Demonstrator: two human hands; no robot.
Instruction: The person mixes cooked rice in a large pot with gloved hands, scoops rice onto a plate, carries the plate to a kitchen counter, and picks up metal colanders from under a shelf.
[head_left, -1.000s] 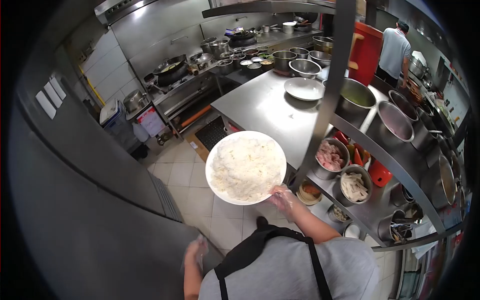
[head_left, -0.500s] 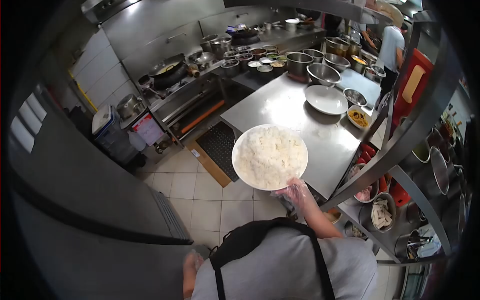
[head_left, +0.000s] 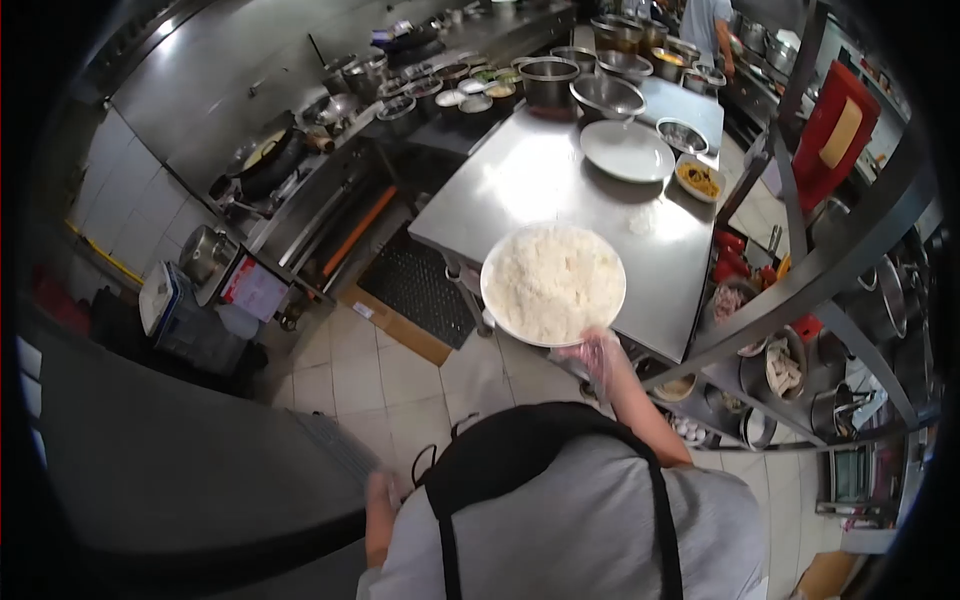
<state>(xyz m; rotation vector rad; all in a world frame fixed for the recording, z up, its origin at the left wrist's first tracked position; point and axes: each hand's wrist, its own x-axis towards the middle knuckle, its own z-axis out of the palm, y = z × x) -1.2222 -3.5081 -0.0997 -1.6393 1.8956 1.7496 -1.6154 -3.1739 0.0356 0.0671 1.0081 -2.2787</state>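
My right hand (head_left: 598,352), in a clear plastic glove, grips the near rim of a white plate (head_left: 487,303) heaped with white rice (head_left: 553,278). The plate is held up level in front of my body, over the near edge of the steel table (head_left: 490,205). Low on my left side, my left hand (head_left: 381,487) hangs beside the dark grey cabinet (head_left: 200,470). Its fingers are blurred, so whether they are open or closed does not show.
An empty white plate (head_left: 627,152) and a small dish of yellow food (head_left: 697,180) lie on the table, behind the rice. Several steel bowls (head_left: 608,97) line its far end. A wok (head_left: 265,155) sits on the stove at left. Another person (head_left: 707,25) stands at the back right.
My body and view have shifted, bringing the table nearer. The plate of rice, still in my right hand, has come over the table's edge. My left hand has moved slightly upward in view.
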